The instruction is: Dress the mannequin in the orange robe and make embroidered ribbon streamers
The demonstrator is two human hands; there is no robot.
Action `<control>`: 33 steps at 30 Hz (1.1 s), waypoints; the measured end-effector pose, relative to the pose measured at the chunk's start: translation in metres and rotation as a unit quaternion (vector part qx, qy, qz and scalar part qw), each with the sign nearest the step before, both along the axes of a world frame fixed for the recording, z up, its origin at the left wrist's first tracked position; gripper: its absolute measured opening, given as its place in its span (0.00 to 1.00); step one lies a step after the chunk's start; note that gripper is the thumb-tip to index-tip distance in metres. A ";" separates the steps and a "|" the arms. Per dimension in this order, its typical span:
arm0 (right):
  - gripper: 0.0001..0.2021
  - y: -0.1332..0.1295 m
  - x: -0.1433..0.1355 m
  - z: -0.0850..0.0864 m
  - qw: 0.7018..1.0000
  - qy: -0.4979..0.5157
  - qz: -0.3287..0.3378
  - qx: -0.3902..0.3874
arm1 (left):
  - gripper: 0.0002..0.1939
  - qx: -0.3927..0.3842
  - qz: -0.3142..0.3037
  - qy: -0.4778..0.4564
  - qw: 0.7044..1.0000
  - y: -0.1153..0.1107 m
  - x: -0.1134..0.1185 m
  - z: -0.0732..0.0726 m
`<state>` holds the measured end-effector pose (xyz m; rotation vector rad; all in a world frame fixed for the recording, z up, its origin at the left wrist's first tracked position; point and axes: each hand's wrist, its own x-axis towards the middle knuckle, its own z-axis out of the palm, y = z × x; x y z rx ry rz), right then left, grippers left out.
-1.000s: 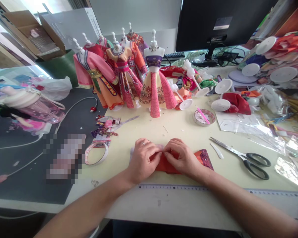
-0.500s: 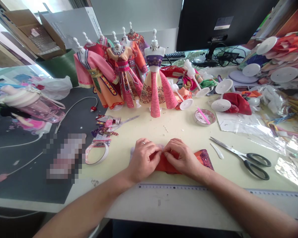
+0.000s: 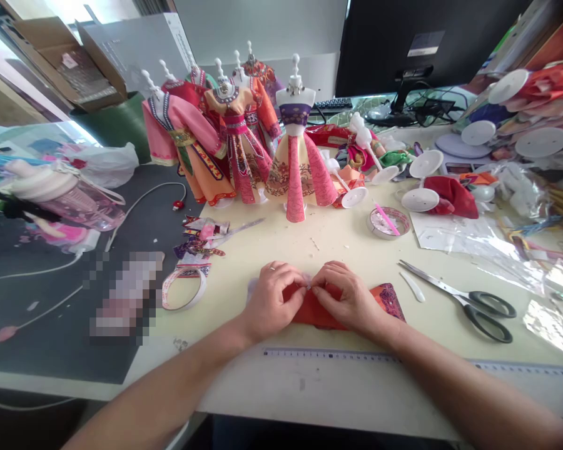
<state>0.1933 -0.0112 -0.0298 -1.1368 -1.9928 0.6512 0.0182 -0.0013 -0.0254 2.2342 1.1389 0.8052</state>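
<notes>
A piece of red-orange fabric (image 3: 319,317) lies flat on the pale table in front of me, with a dark patterned band at its right end. My left hand (image 3: 273,297), with a ring on one finger, is closed in a pinch at the fabric's upper edge. My right hand (image 3: 344,292) pinches the same edge, its fingertips almost touching those of the left. What lies right between the fingertips is too small to make out. A pale, sheer bit of cloth shows behind the left hand. Just below the fabric lies a long ruler (image 3: 331,355).
Scissors (image 3: 464,297) and a small white curved tool (image 3: 413,287) lie to the right. A round dish (image 3: 389,222) holds a pink stick. Several dressed doll stands (image 3: 294,169) rise at the back. On the left are a tape roll (image 3: 184,289) and fabric scraps (image 3: 199,240).
The whole view has shifted slightly. Both hands keep their pinch on the fabric, with only a tiny movement at the fingertips.
</notes>
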 end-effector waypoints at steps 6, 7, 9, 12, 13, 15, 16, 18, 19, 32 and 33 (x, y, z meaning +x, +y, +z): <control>0.05 -0.001 0.000 0.005 1.000 -0.003 0.014 -0.006 | 0.06 0.022 -0.009 0.002 1.000 0.000 0.000 0.002; 0.05 -0.001 0.000 0.005 1.000 -0.005 0.015 -0.001 | 0.06 0.028 -0.013 0.007 1.000 -0.001 0.000 0.002; 0.06 -0.001 0.000 0.004 1.000 -0.008 0.013 0.011 | 0.06 0.038 -0.021 0.013 0.999 -0.001 0.000 0.002; 0.07 0.000 -0.001 0.001 1.000 -0.008 0.008 0.026 | 0.05 0.044 -0.030 0.016 0.998 -0.002 0.001 0.002; 0.07 0.001 -0.001 0.000 0.999 -0.009 0.008 0.030 | 0.05 0.042 -0.031 0.018 0.998 -0.002 0.001 0.002; 0.07 0.001 -0.002 -0.002 0.999 -0.012 0.010 0.038 | 0.05 0.037 -0.033 0.023 0.999 -0.002 0.001 0.001; 0.08 0.002 -0.002 -0.003 0.999 -0.014 0.010 0.042 | 0.05 0.034 -0.034 0.025 0.999 -0.002 0.001 0.001; 0.08 0.002 -0.002 -0.004 0.999 -0.017 0.012 0.048 | 0.06 0.031 -0.036 0.028 0.998 -0.001 0.001 0.001; 0.08 0.002 -0.002 -0.004 0.999 -0.017 0.013 0.049 | 0.06 0.031 -0.037 0.029 0.998 -0.001 0.001 0.001; 0.08 0.002 -0.001 -0.003 0.999 -0.007 0.001 0.033 | 0.06 -0.005 -0.027 0.021 0.999 -0.001 0.000 0.003; 0.08 0.002 -0.001 -0.002 0.999 -0.008 -0.002 0.032 | 0.05 -0.003 -0.026 0.016 1.000 -0.001 0.000 0.003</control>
